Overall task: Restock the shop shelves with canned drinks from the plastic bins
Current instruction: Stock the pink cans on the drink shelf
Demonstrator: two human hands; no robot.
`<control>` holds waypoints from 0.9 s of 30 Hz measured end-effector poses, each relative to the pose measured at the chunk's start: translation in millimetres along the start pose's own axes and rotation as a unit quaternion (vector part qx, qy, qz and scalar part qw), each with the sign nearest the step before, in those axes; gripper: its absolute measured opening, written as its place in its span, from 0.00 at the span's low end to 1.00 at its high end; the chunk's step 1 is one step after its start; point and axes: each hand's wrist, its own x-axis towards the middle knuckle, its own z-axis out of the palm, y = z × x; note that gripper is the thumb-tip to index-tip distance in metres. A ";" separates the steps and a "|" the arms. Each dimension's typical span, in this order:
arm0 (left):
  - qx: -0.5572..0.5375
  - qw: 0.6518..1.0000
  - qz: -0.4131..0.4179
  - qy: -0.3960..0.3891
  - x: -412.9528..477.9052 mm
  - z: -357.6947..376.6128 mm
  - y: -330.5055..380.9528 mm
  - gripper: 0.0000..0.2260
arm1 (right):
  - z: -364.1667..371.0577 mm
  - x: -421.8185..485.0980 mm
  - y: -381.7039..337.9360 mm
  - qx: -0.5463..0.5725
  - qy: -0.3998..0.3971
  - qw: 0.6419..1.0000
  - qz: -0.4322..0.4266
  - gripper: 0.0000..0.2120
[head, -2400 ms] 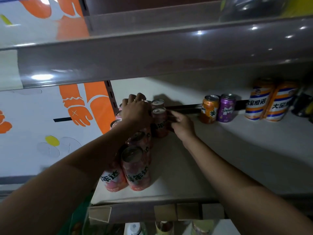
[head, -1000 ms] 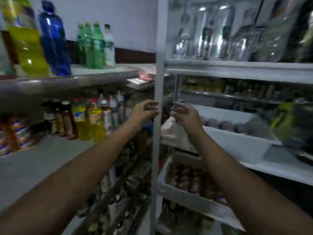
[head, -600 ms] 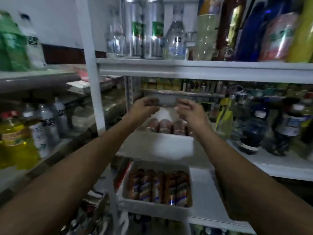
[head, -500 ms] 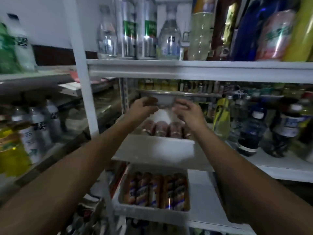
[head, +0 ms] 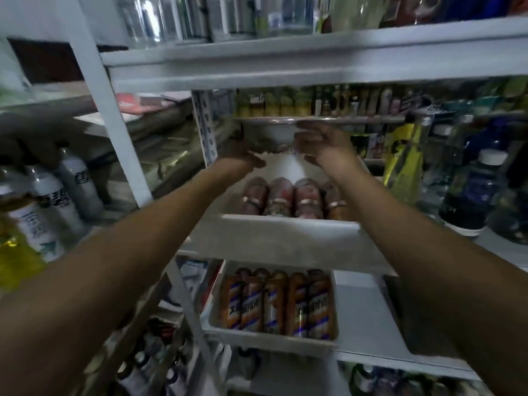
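White rack [head: 111, 110] keeps stock at arm level, so the upper bin [head: 285, 227] is within my reach. Its 4 pink cans [head: 278, 197] lie flat, long axes near to far, ends toward me, probably easy to pull out. My left hand [head: 240, 155] and right hand [head: 323, 147] hover over the bin's far end, fingers loose and apart, holding nothing

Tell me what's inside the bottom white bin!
Orange cans with blue-and-white labels fill the bottom white bin, packed side by side. The bin's floor and anything beneath the cans is covered.
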 end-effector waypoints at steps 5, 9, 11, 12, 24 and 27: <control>0.112 0.989 -0.088 -0.046 15.0 6.9 -4.4 0.17 | 0.3 1.8 7.6 0.027 0.009 0.999 0.022 0.19; 0.160 0.972 -0.137 -0.099 15.6 16.5 -2.0 0.18 | 1.1 5.2 13.1 -0.004 0.016 1.000 0.011 0.18; 0.172 0.961 -0.174 -0.131 19.0 20.8 -3.3 0.20 | 0.9 6.1 14.9 -0.005 0.015 1.000 0.013 0.19; 0.175 0.957 -0.185 -0.141 20.4 23.0 -4.7 0.20 | 0.4 6.1 15.1 -0.006 0.007 1.000 0.011 0.19; 0.091 0.973 -0.200 -0.075 21.4 15.1 -11.8 0.19 | 1.3 7.3 17.6 0.013 0.002 1.000 0.011 0.19; 0.006 0.982 -0.186 -0.011 12.8 1.4 -5.0 0.15 | 2.4 6.5 15.8 0.055 0.011 0.997 0.044 0.17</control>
